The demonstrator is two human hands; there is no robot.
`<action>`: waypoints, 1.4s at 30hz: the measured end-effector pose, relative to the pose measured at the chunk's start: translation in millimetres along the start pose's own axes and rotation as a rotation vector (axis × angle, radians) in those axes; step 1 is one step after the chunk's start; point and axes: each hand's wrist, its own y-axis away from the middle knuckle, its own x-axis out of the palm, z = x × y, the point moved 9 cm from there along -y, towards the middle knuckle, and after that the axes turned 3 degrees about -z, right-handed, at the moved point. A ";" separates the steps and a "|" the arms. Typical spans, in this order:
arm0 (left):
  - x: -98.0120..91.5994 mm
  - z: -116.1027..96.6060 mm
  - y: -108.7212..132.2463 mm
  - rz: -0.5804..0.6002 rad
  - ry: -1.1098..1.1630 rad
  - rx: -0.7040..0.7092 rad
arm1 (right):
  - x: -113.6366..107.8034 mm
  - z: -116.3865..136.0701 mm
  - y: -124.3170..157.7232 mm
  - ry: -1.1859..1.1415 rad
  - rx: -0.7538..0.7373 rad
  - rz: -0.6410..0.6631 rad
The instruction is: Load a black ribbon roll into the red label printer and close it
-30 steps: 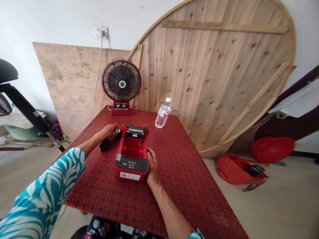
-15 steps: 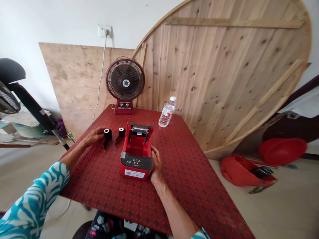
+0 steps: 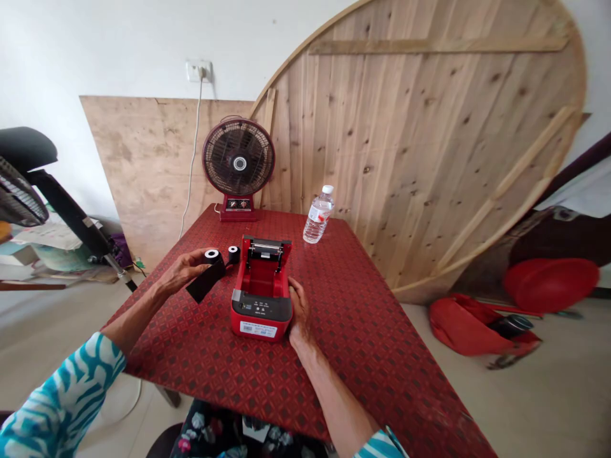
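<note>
My left hand (image 3: 187, 268) grips a black paper roll (image 3: 210, 273) with a white core, and a loose strip of it hangs out toward me. Just beyond, a second, smaller-looking black roll (image 3: 233, 254) stands on the table, its tail partly hidden. A red and black label printer (image 3: 262, 305) sits in front of me with its lid raised and its red inner bay bare. My right hand (image 3: 300, 312) is wrapped around the printer's right side, its fingers partly hidden behind the casing.
A red patterned cloth covers the table (image 3: 363, 356). At its far end stand a dark red fan (image 3: 238, 164) and a water bottle (image 3: 319, 216). Behind them leans a large round wooden board (image 3: 405, 140). A red bag (image 3: 461, 327) lies on the floor to the right.
My left hand has taken hold of the nearer black roll and lifted it slightly right, and its strip now swings out toward me. My right hand stays on the printer.
</note>
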 end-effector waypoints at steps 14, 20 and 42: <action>131.3 -78.7 5.9 0.382 -0.822 0.339 | 6.0 8.7 -0.2 0.029 -0.080 0.036; 151.2 -62.0 -20.7 0.378 -1.107 0.298 | 5.9 5.7 -1.8 0.002 -0.086 0.035; 119.9 -61.0 27.3 0.415 -0.613 0.261 | 5.1 6.5 -2.0 0.037 -0.077 0.028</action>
